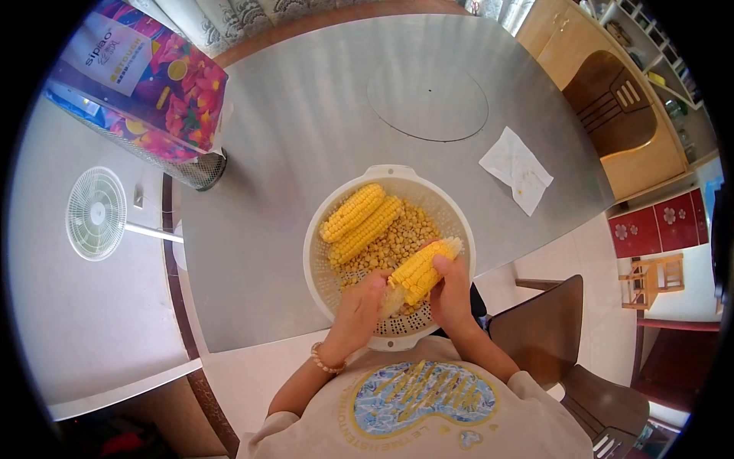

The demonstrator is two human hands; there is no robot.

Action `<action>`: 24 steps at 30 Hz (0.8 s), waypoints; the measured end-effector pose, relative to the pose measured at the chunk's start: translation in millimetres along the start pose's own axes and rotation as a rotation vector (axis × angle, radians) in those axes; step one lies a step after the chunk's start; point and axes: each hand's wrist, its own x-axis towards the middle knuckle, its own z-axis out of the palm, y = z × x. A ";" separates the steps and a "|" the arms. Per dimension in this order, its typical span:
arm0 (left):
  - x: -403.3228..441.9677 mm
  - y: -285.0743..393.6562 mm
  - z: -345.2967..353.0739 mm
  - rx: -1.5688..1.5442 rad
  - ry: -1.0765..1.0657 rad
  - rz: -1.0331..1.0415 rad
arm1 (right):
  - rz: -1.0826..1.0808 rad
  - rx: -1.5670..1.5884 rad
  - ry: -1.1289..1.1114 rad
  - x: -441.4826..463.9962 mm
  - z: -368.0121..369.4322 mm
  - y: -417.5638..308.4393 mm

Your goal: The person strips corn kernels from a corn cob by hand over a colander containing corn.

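Observation:
Both hands hold an ear of corn (417,277) at a slant over a white colander (313,268). My left hand (359,307) is closed around its lower end, where the cob looks pale and partly bare of kernels. On the upper part, still covered in yellow kernels, my right hand (451,297) grips from the right side with the thumb on top. Two whole ears of corn (367,229) lie side by side in the colander's left part. Loose corn kernels (397,239) cover much of its bottom.
The colander stands at the near edge of a grey table (290,122). A crumpled white napkin (516,170) lies to the right. A colourful bag (145,84) in a mesh basket (202,170) stands at the left. Brown chairs (539,321) are beside the table; a fan (97,214) is farther left.

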 end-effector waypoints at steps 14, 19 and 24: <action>2.9 14.3 -2.0 0.310 -0.005 0.157 | 0.024 0.031 0.105 4.8 7.2 -4.9; -5.1 30.0 -4.9 0.361 -0.084 -0.108 | 0.087 -0.133 0.077 5.8 1.5 -2.0; 3.4 9.9 -7.9 0.512 -0.184 0.088 | 0.146 -0.307 0.145 -1.0 11.9 0.7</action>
